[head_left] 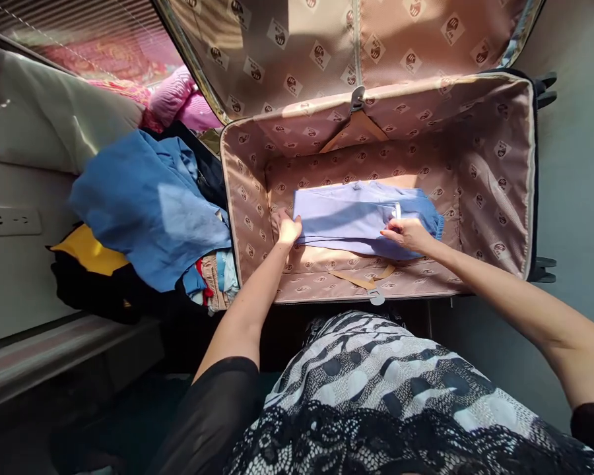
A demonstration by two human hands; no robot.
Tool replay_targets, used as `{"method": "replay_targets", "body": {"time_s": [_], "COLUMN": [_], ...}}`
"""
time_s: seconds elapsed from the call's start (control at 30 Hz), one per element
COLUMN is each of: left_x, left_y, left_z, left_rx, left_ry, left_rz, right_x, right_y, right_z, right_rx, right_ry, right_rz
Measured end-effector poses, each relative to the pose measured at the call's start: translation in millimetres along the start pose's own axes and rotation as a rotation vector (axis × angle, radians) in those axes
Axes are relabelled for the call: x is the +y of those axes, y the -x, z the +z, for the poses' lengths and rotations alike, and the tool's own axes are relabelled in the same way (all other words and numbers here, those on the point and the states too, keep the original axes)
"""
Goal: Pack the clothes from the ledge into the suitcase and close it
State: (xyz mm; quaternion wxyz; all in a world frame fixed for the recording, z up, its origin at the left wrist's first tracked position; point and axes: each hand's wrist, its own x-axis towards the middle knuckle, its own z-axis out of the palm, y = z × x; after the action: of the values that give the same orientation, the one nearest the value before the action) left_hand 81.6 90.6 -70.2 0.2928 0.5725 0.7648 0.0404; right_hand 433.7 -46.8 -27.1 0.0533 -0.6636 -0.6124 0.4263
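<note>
An open suitcase [495, 165] with a pinkish patterned lining lies in front of me, its lid raised at the back. Inside it lies a folded light blue garment [349, 214]. My left hand [288, 231] grips the garment's left end, fingers curled on the cloth. My right hand [406, 232] is closed on its right front edge, near a small white tag. Both arms reach down into the case.
A heap of clothes [148, 211], blue on top with yellow and black beneath, lies left of the suitcase. A white pillow [44, 119] and pink bedding [178, 99] sit behind it. Tan packing straps [366, 280] lie on the suitcase floor. A wall socket [10, 221] is at the far left.
</note>
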Motion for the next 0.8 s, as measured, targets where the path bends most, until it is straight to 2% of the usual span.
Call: {"method": "replay_targets", "body": {"time_s": [0.13,0.2,0.27,0.4,0.53,0.6,0.7,0.8], "left_x": [15,20,20,11,11,14,13,5], "left_y": [15,19,19,9,-3,-7,-13,-17], "left_z": [6.0,8.8,14.1,28.9,37.3,36.3,27.8,17.7], "left_rx": [0.003,-0.013,-0.021,-0.064,-0.183,-0.242,-0.201,-0.124], "left_ry": [-0.057,-0.063,-0.050,0.046,0.249,0.318,0.332,0.213], "left_rz": [0.102,0.131,0.110,-0.007,-0.132,-0.162,-0.117,0.029], "right_x": [5,14,28,62,82,88,95,105], "right_y": [43,56,60,51,40,36,28,19], "right_z": [-17,-20,-20,-20,-27,-31,-35,-34], "right_rx": [0.148,0.228,0.248,0.146,0.367,0.388,0.308,0.228], "right_ry": [-0.133,-0.141,-0.144,-0.198,-0.053,-0.039,-0.084,-0.068], "right_rz": [0.018,0.082,0.184,0.426,0.556,0.570,0.577,0.532]}}
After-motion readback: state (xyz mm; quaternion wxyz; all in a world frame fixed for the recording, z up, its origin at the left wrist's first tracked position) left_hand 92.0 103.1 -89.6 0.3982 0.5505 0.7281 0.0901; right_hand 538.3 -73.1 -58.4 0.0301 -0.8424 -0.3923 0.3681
